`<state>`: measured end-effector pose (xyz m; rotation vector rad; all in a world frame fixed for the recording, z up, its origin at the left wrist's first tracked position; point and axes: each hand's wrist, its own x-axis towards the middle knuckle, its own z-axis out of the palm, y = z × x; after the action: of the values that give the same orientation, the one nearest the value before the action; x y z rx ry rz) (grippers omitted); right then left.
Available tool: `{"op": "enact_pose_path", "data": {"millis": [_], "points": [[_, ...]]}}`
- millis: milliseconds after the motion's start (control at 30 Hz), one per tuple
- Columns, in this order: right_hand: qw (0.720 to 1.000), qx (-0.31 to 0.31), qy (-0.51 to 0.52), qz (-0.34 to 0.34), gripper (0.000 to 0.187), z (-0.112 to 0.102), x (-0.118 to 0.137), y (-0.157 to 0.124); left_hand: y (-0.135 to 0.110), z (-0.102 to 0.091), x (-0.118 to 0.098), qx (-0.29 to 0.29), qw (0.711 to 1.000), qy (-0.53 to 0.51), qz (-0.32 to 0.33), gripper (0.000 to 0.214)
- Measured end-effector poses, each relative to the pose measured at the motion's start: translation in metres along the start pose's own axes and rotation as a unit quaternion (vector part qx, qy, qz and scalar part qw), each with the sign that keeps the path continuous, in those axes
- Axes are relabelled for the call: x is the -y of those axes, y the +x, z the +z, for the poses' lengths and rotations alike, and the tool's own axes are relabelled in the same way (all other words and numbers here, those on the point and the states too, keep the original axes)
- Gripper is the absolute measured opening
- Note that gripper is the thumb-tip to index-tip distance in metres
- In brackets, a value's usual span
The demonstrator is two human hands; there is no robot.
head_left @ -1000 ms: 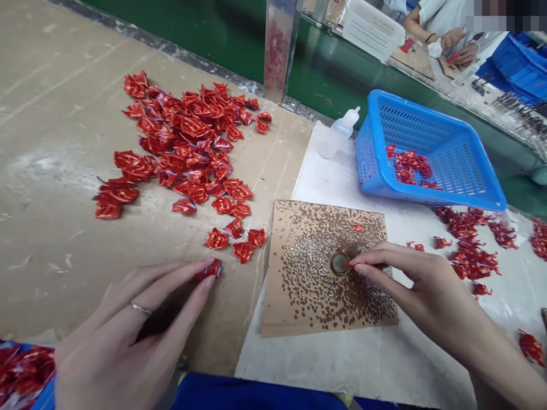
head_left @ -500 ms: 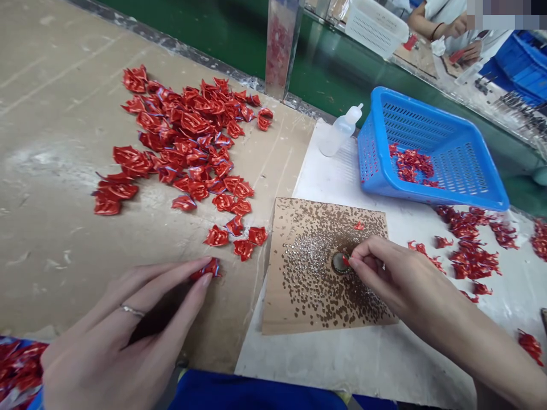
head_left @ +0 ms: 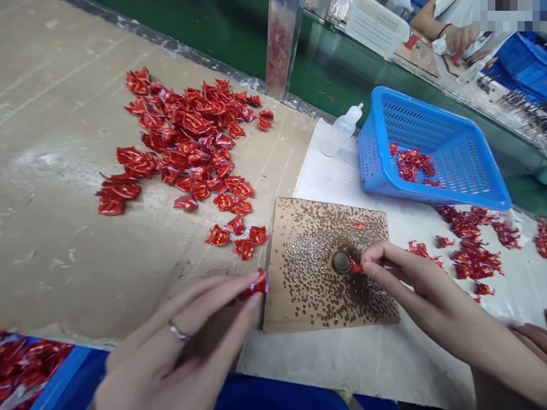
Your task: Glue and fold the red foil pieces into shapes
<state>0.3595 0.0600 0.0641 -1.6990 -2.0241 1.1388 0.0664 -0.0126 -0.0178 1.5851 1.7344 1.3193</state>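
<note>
Well, the left hand point(head_left: 179, 336) had its grip pressed together, pinching a crumpled red foil piece point(head_left: 257, 284) at the edge of a speckled cardboard sheet point(head_left: 307, 296). The right hand point(head_left: 410, 279) pinched a smaller red sliver point(head_left: 355, 266), whose tip touched a round metal-rimmed dish point(head_left: 341, 262) near the sheet's middle. Most of the work appeared to be left: a large heap of red foil pieces point(head_left: 192, 136) covered the desk point(head_left: 64, 114), and only a small batch of pieces point(head_left: 412, 165) sat in a tilted blue plastic basket point(head_left: 376, 114). More scattered pieces point(head_left: 474, 262) lay on a white sheet point(head_left: 427, 364), and a blue bin point(head_left: 60, 370) at lower left held others. A clear squeeze bottle point(head_left: 339, 134) lay beside the basket.
</note>
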Motion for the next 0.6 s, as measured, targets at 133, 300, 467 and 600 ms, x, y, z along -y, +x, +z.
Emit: {"op": "enact_pose_path", "data": {"millis": [133,300,467,600], "points": [[0.994,0.014,0.105,0.019,0.037,0.002,-0.005,-0.015,-0.005,0.028,-0.037,0.044,0.996,-0.047,0.06,0.023],[0.983,-0.002,0.182,0.019,0.032,0.015,0.0,-0.03,-0.01,0.049,-0.058,0.048,0.992,-0.112,0.04,0.022],[0.977,-0.011,0.212,0.012,0.024,0.025,0.005,-0.036,-0.015,0.058,-0.065,0.041,0.991,-0.124,0.039,0.02],[0.971,-0.026,0.235,0.013,0.023,0.03,0.003,-0.036,-0.018,0.061,-0.066,0.041,0.991,-0.126,0.033,0.019]]}}
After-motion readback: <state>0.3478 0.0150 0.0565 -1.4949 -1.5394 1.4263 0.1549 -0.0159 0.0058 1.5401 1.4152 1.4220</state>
